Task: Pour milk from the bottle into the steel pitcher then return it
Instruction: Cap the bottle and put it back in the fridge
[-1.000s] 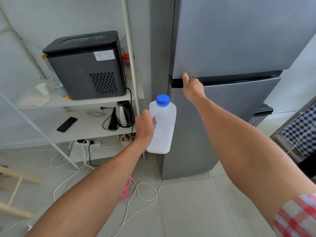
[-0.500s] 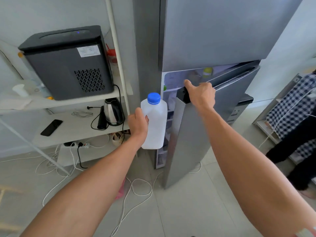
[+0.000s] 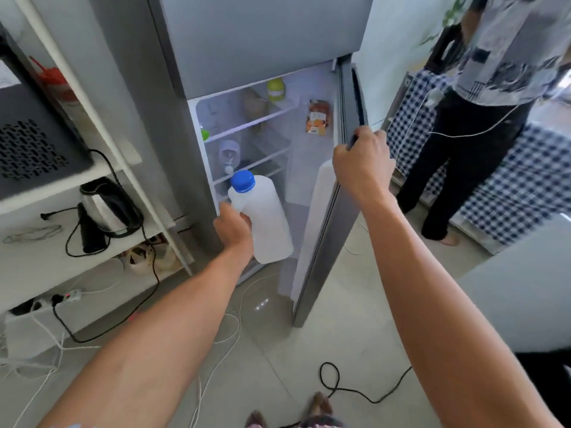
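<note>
The white milk bottle [image 3: 267, 217] with a blue cap is upright, gripped low on its side by my left hand [image 3: 233, 231], right in front of the open lower fridge compartment [image 3: 262, 143]. My right hand [image 3: 361, 163] clasps the top edge of the grey fridge door [image 3: 321, 242], which is swung wide open. The lit shelves inside hold a few bottles and an orange packet. No steel pitcher is in view.
A white shelf unit [image 3: 102, 143] on the left carries a black appliance and a steel kettle [image 3: 108, 206]. Cables lie across the tiled floor [image 3: 340, 387]. Another person [image 3: 482, 118] stands at the right beside a checked cloth. My feet show at the bottom edge.
My right hand has pulled the lower fridge door from shut to wide open. The bottle in my left hand has moved toward the open compartment, and my view has shifted to the right.
</note>
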{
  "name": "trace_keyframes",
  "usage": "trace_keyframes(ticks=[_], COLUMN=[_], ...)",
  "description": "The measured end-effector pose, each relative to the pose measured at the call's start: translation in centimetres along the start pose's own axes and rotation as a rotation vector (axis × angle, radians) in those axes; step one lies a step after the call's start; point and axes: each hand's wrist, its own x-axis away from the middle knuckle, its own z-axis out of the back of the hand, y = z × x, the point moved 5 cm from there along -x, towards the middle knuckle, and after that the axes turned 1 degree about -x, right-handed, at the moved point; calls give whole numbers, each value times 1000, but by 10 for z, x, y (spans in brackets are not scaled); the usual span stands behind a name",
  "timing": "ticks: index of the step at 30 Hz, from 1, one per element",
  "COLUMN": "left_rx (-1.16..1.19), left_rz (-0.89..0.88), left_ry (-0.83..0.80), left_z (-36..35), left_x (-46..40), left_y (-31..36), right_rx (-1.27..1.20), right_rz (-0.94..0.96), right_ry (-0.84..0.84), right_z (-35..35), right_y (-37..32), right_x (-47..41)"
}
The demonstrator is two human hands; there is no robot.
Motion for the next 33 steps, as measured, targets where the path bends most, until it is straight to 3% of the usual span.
trace_keyframes(ticks=[3,17,24,33], left_rx=[22,176,-12,-366], left_rz=[51,245,224,30], left_ry=[-24,-63,-54,-291], left_z=[-19,-130,-152,-168], left_x=[1,-36,-37,-15], left_y=[-21,-125,-160,-161], right_rx=[114,110,97,46], right_rz=[104,478,567,585], right_ry=[144,602,741,785], right_z=[13,27,24,26], right_y=[23,97,104,112], right_x=[8,-20,-25,-28])
